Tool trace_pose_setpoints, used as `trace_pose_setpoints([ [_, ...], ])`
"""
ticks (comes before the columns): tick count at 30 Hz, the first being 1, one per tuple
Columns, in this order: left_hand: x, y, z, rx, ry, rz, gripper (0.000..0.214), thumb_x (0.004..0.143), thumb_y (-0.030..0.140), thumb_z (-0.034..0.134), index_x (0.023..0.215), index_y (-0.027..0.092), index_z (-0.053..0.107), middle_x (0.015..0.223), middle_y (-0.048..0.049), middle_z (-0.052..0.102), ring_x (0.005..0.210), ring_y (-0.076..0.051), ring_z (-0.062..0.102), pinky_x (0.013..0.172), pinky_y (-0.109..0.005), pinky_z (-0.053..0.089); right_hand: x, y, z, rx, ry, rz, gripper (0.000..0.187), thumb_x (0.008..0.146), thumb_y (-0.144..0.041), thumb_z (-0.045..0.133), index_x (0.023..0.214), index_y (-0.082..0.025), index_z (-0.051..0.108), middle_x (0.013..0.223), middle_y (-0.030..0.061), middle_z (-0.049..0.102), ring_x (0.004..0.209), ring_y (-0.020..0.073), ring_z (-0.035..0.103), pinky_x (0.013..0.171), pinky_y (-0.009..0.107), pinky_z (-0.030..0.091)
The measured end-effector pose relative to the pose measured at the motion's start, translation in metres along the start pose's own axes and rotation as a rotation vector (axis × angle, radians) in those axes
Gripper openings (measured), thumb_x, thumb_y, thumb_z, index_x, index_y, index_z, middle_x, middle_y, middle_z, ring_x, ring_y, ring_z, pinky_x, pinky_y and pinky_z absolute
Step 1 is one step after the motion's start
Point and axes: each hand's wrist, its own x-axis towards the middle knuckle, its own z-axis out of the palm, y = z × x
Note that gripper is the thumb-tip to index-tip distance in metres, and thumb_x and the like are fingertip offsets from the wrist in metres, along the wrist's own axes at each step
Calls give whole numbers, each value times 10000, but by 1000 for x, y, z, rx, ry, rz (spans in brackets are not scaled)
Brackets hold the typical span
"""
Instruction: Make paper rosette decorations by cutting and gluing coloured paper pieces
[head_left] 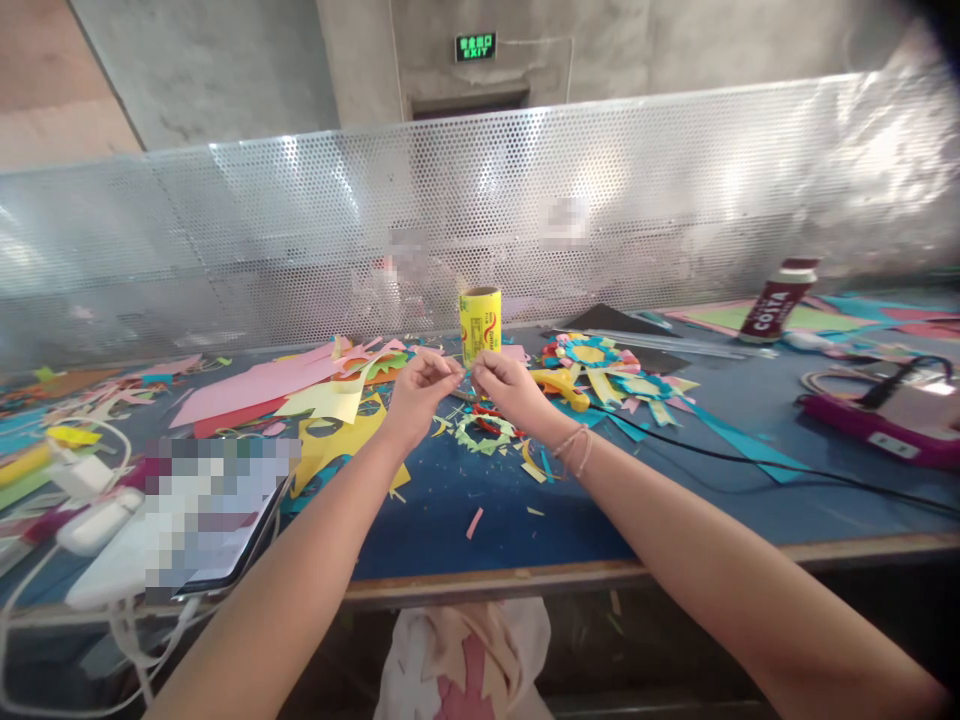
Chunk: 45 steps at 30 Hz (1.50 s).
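Note:
My left hand point(420, 400) and my right hand point(514, 388) meet over the middle of the blue table, fingertips pinched close together. Whatever is between the fingers is too small to make out. Right behind them stands a yellow printed cylinder point(481, 318), upright, its lower part hidden by the hands. Below the fingers lies a ring of pale green cut paper point(484, 432) with some red paper behind it. Beside my right hand is a yellow glue gun point(564, 387) with a black cord. Farther right lies a ring of blue, red and yellow paper point(589, 352).
Pink paper sheets point(259, 390) and yellow cut paper point(322, 450) lie left. A phone point(240, 530) with white cables rests near the front-left edge. On the right are a dark red COSTA bottle point(778, 302) and a purple power strip point(862, 430). A perforated metal panel point(300, 230) stands behind.

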Motion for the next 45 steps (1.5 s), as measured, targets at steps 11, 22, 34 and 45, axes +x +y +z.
trace_pose_setpoints([
  [11, 1, -2, -3, 40, 55, -59, 183, 592, 188, 691, 682, 159, 534, 704, 14, 568, 680, -88, 525, 704, -246, 417, 7, 11, 0, 370, -62, 139, 200, 743, -292, 450, 585, -172, 431, 557, -22, 456, 494, 77, 403, 495, 234, 326],
  [22, -1, -7, -5, -22, -148, -278, 179, 643, 180, 632, 820, 170, 605, 870, -45, 621, 832, -148, 582, 790, -308, 437, 7, 1, -12, 649, -132, 208, 119, 696, -256, 558, 765, -164, 530, 737, 17, 561, 679, 106, 544, 667, 274, 455],
  [34, -9, -9, -6, 686, -506, -87, 274, 570, 235, 715, 834, 211, 644, 882, -41, 638, 820, -176, 576, 707, -294, 445, 10, 0, -29, 450, -58, 136, 199, 660, -255, 636, 802, -164, 532, 780, 17, 539, 700, 97, 531, 678, 272, 477],
  [45, 0, -18, -17, 689, -263, -85, 261, 608, 220, 691, 865, 206, 644, 829, -56, 657, 750, -175, 592, 659, -301, 457, 11, 14, -34, 211, -133, 103, 194, 690, -251, 600, 776, -178, 441, 726, -21, 462, 560, 61, 446, 489, 218, 394],
])
